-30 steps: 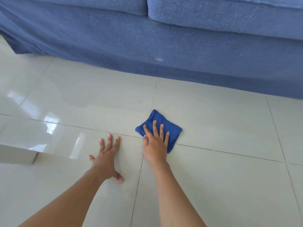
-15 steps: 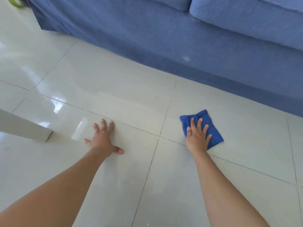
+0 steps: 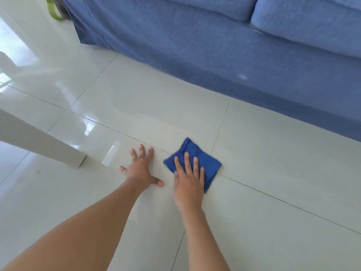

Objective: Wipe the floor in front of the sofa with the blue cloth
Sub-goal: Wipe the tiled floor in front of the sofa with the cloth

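Observation:
A folded blue cloth point(image 3: 206, 160) lies flat on the glossy pale floor tiles point(image 3: 273, 163), on a grout line a short way in front of the blue sofa point(image 3: 195, 45). My right hand point(image 3: 188, 179) presses flat on the cloth's near half, fingers spread and pointing towards the sofa. My left hand point(image 3: 140, 169) rests palm down on the bare tile just left of the cloth, fingers apart, holding nothing. Its thumb nearly touches my right hand.
A white furniture leg point(image 3: 39, 141) slants onto the floor at the left, close to my left hand. A green object point(image 3: 52, 10) shows at the sofa's far left corner. Bare tiles stretch to the right along the sofa's skirt.
My right hand slid the cloth right, away from my left hand, then back left beside it. The left hand stayed planted on the tile. The view swung left.

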